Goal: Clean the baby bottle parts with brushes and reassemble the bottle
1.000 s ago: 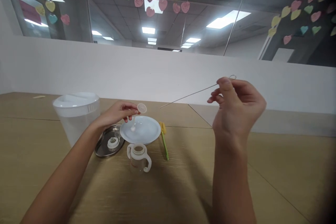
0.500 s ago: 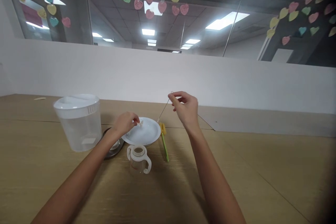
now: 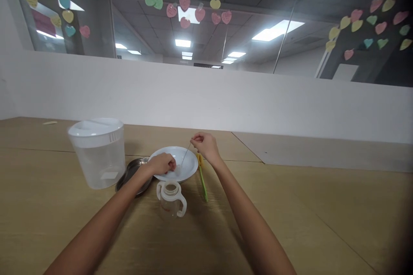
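Observation:
My left hand [image 3: 164, 163] is closed low over the white dish [image 3: 190, 171]. Its fingertips pinch a small translucent piece [image 3: 178, 167], perhaps a bottle nipple, too small to make out surely. Between thumb and fingers of my right hand [image 3: 204, 145] is the upper end of a thin wire brush [image 3: 186, 154]. It slants down to the left, its lower end at the small piece; whether it is inside cannot be seen. In front of the dish stands a clear baby bottle [image 3: 170, 201], uncapped, with two white handles.
A green-handled brush [image 3: 203, 184] with a yellow head lies right of the dish. A metal kidney tray [image 3: 130, 174] sits partly under my left forearm. Further left stands a clear bucket [image 3: 100, 159] with a white lid. A white wall [image 3: 206, 99] rises behind the table.
My right hand has come down and left, bringing the brush's lower end over the dish to the small piece. My left hand has shifted slightly right and lower.

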A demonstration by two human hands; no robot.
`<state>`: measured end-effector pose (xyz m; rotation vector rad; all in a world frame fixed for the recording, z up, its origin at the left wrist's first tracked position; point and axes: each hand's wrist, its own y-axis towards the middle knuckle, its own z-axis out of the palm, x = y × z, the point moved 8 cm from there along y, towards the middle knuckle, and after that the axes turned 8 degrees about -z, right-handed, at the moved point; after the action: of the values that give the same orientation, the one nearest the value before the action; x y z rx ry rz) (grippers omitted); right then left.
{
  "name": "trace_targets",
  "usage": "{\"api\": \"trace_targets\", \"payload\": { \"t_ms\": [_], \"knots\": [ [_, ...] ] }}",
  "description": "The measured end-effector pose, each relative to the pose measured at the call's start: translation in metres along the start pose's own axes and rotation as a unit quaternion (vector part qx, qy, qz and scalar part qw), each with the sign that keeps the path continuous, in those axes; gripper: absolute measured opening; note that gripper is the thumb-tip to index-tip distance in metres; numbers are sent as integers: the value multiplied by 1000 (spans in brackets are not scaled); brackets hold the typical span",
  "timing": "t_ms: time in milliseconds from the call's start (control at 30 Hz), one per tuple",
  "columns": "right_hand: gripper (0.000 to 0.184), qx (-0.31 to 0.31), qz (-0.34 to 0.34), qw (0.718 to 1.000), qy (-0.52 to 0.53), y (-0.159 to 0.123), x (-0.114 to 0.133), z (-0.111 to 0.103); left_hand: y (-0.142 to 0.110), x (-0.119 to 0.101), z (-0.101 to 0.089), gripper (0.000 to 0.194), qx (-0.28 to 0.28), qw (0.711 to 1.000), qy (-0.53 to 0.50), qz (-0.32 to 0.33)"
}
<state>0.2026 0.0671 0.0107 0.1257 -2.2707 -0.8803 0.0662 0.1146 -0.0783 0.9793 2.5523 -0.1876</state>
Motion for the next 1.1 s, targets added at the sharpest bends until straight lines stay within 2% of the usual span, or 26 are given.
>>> {"api": "trace_targets", "payload": {
  "t_ms": [100,333,467,567,767,967,1100],
  "knots": [
    [8,32,27,999,-1,-1,-10,8,-2,-2,-7,22,-6,999,-32,12],
    [10,89,49,992,-80,-4,-23,14,-16,-9,-57,27,-133,988,-73,29],
    [6,127,61,977,-160,-7,-31,12,-36,-25,-84,30,-177,971,-146,66],
    [8,162,65,963,-207,-8,-34,14,-54,-42,-99,30,-186,963,-179,84],
    [12,235,74,935,-254,-14,-41,25,-87,-73,-112,25,-166,963,-175,120],
    [13,286,47,924,-250,-17,-38,29,-104,-95,-100,18,-66,973,-165,144],
    [15,283,16,932,-226,-17,-19,22,-102,-96,-95,17,-38,976,-149,152]
  ]
}}
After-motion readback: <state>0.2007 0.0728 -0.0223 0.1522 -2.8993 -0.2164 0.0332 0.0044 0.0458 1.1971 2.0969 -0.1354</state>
